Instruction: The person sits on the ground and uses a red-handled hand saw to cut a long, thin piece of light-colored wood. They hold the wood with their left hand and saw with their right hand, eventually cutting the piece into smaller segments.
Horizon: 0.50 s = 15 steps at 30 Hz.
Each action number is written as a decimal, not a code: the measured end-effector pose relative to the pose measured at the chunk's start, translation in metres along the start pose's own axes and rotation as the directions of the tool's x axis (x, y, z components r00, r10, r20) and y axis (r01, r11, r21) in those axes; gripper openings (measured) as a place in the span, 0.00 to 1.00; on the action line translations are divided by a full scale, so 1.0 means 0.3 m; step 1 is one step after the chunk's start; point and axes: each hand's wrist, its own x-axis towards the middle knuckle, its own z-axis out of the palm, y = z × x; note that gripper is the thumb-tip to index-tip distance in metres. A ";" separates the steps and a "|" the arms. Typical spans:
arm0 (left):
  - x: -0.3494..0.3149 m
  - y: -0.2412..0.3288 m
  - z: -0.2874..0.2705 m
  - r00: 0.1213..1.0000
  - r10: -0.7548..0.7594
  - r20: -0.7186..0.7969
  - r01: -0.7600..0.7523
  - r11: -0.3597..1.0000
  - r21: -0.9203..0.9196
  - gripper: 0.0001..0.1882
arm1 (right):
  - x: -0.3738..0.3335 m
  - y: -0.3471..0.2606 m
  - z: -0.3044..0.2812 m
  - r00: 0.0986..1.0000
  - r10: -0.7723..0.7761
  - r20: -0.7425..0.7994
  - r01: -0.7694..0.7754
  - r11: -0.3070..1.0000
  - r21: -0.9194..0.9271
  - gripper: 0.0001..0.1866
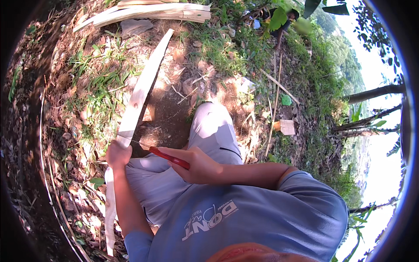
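My left hand [118, 154] is closed around a long, pale strip of wood or bamboo [139, 94]. The strip runs away from me to a tapered far end, and its near part passes behind my left forearm toward the lower edge. In my right hand [200, 167] is a knife with a red handle [171, 158], held in front of my lap. Its thin blade [139, 143] points left and reaches the strip just beyond my left fist. Whether the edge touches or bites into the strip, I cannot tell.
Several pale wooden strips [152, 13] lie stacked at the far left, beside a flat grey stone [135, 26]. Thin sticks [276, 98], a green scrap [286, 100] and a small pale block [286, 127] lie on the right. Tree trunks [375, 93] stand farther right.
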 end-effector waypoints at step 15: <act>0.014 0.000 0.000 0.999 0.037 -0.007 -0.036 0.999 0.039 0.30 | 0.168 0.058 0.079 0.992 -0.114 -0.055 0.115 0.993 0.004 0.25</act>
